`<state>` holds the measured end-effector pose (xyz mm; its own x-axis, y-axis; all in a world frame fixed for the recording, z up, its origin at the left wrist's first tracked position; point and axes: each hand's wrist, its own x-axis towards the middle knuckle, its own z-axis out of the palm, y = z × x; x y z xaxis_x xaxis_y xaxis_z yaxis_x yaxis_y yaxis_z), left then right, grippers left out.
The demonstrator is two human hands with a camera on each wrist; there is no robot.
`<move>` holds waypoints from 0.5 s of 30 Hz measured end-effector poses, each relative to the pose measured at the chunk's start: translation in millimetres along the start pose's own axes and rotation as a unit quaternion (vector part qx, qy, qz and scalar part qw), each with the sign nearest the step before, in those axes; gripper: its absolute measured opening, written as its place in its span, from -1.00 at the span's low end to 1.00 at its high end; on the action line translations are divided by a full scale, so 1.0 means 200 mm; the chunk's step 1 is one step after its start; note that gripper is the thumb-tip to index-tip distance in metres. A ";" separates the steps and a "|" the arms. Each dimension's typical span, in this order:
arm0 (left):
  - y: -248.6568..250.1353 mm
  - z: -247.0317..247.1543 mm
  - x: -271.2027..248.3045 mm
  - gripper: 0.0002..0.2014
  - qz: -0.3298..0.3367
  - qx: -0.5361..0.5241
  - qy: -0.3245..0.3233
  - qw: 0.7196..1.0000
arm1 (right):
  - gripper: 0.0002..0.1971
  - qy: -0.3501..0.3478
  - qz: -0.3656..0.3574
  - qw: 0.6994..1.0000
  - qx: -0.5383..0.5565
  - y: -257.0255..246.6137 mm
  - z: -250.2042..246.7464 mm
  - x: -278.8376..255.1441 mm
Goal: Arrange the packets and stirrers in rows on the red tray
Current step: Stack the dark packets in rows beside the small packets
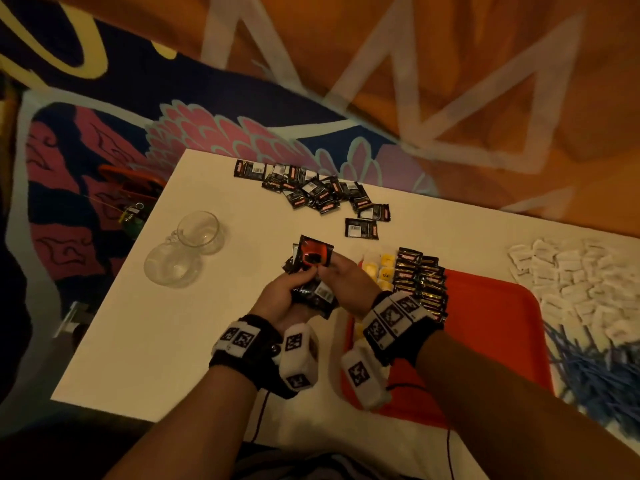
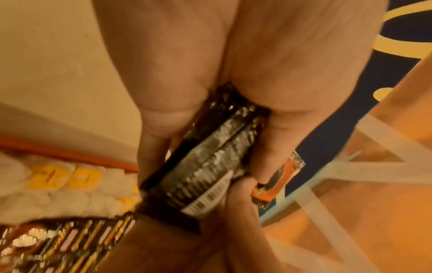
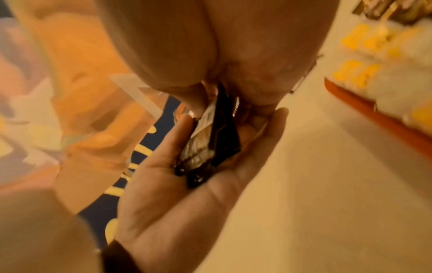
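Hands gripping one bunch of black packets (image 1: 313,285) above the counter (image 1: 166,323): left hand (image 1: 280,296) cupping it, right hand (image 1: 341,282) pinching the top packet, just left of the red tray (image 1: 491,317)

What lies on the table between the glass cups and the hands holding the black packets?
Nothing: in the head view bare white table separates the glass cups from the left hand gripping the black packets.
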<state>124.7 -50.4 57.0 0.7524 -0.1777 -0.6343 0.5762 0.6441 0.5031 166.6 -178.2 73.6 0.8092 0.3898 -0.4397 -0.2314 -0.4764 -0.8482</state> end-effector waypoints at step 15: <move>-0.21 0.79 -0.35 -0.74 -0.021 0.065 -0.062 0.996 | -0.11 -0.028 -0.126 0.843 -0.522 -0.23 -0.60 -0.71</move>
<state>98.7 -182.5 172.1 0.7553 -0.2978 -0.5838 0.6388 0.5336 0.5543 127.2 -305.9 211.4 0.7278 0.6054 -0.3222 0.5692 -0.7953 -0.2087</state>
